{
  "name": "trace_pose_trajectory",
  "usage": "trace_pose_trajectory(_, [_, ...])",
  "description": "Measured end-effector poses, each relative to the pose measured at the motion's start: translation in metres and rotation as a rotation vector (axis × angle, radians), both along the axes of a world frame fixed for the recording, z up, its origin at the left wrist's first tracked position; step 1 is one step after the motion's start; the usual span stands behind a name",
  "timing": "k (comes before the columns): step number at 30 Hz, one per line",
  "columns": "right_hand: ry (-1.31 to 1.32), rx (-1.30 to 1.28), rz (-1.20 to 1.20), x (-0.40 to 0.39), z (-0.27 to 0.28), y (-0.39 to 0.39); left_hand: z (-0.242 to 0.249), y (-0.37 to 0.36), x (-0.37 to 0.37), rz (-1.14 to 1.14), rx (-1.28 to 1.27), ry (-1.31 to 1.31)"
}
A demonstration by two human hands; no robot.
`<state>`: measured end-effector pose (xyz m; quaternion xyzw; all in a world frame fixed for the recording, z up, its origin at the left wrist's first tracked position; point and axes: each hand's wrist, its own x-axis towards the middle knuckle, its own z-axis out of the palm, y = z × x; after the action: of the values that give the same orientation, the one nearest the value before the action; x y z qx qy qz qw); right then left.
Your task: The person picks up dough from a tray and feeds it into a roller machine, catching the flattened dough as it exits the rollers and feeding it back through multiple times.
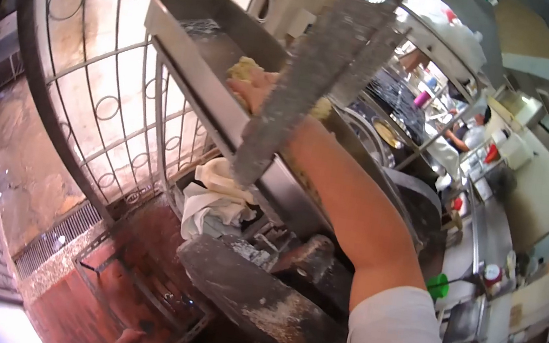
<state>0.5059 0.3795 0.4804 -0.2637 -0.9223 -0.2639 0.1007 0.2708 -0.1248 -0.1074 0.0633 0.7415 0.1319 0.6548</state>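
Note:
My right arm reaches into a long metal trough (195, 64), behind a grey, flour-dusted metal plate (311, 70). My right hand (252, 90) is partly hidden by that plate, its fingers curled round a lump of pale yellow dough (246, 68). More of the yellowish dough (323, 110) shows on the plate's other side, near my wrist. Low in the view, my left hand (130, 338) is only partly visible and blurred, beside a dark metal frame (176, 327); its fingers are not distinct.
Below the trough are crumpled white cloths (215, 209) and dusty dark machine parts (256, 296). A barred metal grille (115, 48) rises on the left above a red floor (76, 309). Another person (473, 134) stands farther off among counters, beyond a round metal bowl (387, 133).

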Motion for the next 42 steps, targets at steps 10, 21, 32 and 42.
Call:
trace_pose_trajectory(10, [0.376,0.081,-0.020,0.116,0.059,-0.072,0.055,0.037,0.030,-0.032,0.212,0.007])
trace_pose_trajectory(21, [1.030,-0.448,-0.798,0.543,-0.096,-0.299,0.053,0.028,0.049,-0.376,-0.055,0.138])
trace_pose_trajectory(32, [0.139,-1.315,-1.083,0.550,-0.412,-0.549,0.188,0.006,0.247,-0.424,0.283,0.188])
trace_pose_trajectory(42, [0.500,-1.376,-1.070,0.571,-0.403,-0.501,0.212,-0.051,0.256,-0.547,0.051,0.371])
